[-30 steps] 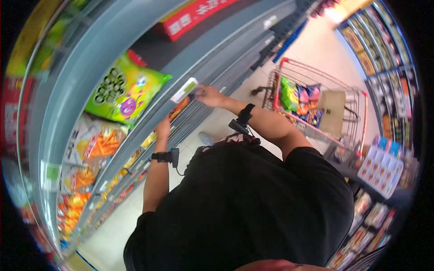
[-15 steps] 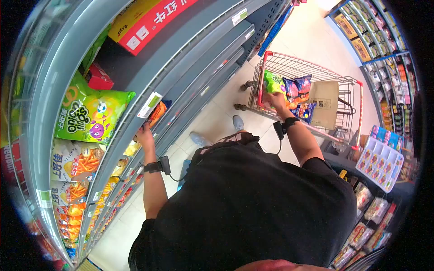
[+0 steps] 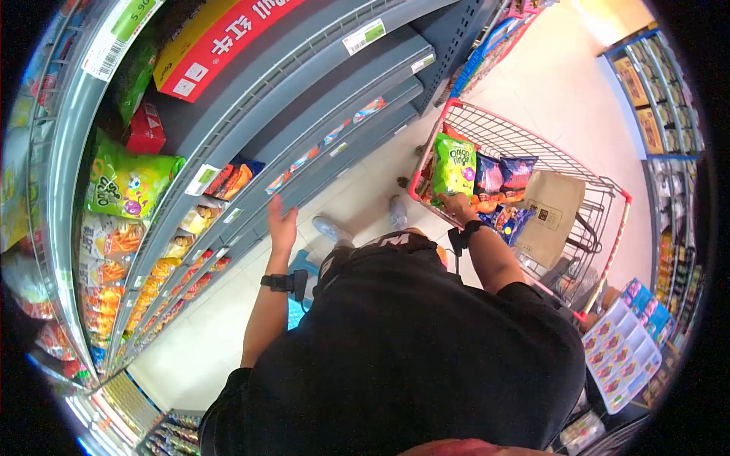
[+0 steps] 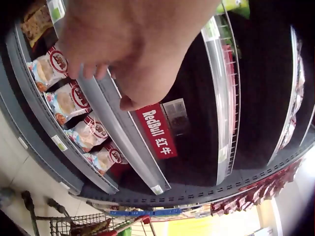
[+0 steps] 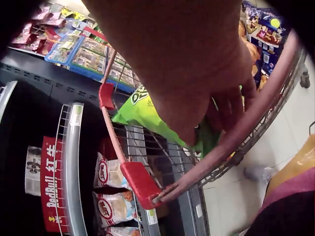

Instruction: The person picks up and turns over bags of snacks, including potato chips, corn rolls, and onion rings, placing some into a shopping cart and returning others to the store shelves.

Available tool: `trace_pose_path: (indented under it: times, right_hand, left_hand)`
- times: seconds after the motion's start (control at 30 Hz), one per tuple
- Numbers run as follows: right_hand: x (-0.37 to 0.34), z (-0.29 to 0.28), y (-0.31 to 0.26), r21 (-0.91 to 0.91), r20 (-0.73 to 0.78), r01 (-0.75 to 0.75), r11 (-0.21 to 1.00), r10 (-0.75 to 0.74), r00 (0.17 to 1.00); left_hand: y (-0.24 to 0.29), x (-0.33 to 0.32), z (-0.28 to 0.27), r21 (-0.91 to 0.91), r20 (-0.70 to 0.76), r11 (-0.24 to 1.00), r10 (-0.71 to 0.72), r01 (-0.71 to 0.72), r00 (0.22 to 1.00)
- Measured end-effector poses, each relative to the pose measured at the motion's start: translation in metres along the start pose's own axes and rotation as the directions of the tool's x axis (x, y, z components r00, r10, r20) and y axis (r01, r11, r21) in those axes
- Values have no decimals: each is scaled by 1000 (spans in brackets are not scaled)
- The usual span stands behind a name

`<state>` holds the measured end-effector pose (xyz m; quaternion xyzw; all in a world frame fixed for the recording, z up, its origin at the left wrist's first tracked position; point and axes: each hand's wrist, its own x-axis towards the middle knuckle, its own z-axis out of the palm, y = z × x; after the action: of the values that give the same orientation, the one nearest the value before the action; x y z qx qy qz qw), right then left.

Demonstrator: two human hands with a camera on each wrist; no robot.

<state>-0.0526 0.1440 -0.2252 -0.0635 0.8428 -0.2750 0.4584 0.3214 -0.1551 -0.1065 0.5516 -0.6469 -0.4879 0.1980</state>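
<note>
"Where do I have the right hand [image 3: 458, 207]?"

"In the cart [image 3: 628, 199], fingers curled round the lower end of the green bag [image 3: 454, 166], which lies just beside navy bags [image 3: 518, 173]; a brown bag [image 3: 551, 213] leans farther along."

"And my left hand [image 3: 283, 226]?"

"Raised near the shelves [image 3: 380, 64], fingers loosely extended and thumb apart. On those shelves I see a similar bag [image 3: 131, 182] near a red drinks box [image 3: 228, 47], printed 'RedBull'."
</note>
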Motion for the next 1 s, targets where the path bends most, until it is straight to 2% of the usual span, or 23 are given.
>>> trace_pose_path:
  times: [0.03,0.13,0.17,0.23,0.33,0.37,0.4,0.53,0.6,0.67,0.73,0.87,0.9,0.93,1.0]
  right_hand:
    - [10,8,10,24,-39,40,999,-39,998]
    - [33,14,21,-81,-14,28,996,-30,999]
    - [36,15,24,-58,-1,48,997,-49,999]
    - [42,12,33,-292,35,248,924,-248,968]
    - [53,4,34,-186,24,208,960,-207,978]
    - [53,2,33,91,-50,135,987,-130,990]
    - [46,1,27,362,-93,67,930,-35,995]
    - [-2,-19,-15,502,-144,145,853,-83,986]
    - [-24,-27,-37,423,-246,155,893,-52,968]
    - [-29,-34,-41,499,-261,163,851,-32,965]
    - [-64,-31,-68,482,-327,282,829,-129,936]
    - [-117,-5,-116,341,-280,451,825,-368,887]
    - [-144,9,-138,221,-243,522,824,-472,848]
    - [-169,26,-159,255,-158,491,833,-465,871]
    - [-189,59,-176,210,17,539,816,-554,832]
  left_hand:
    - [5,-4,4,0,-4,1000,8,-8,1000]
    - [13,-14,5,10,-6,1000,16,-16,1000]
    - [14,-17,4,17,-4,1000,9,-9,1000]
    - [6,-22,1,5,19,1000,-3,3,1000]
    - [1,-30,-2,-51,89,999,-3,8,996]
    - [1,-35,-2,-68,116,998,4,4,993]
    - [4,-42,-4,-86,141,996,6,6,990]
    - [-8,-59,-9,-226,234,974,44,10,971]
    - [-14,-66,-13,-248,264,969,61,6,963]
    - [-27,-70,-15,-258,298,966,93,-14,950]
    - [-34,-73,-20,-275,310,961,116,-28,944]
    - [-25,-76,-32,-336,345,940,173,-51,922]
    - [-21,-78,-35,-352,363,934,195,-60,911]
    - [-17,-79,-38,-378,382,925,196,-41,903]
    - [-5,-83,-46,-424,422,906,203,-6,884]
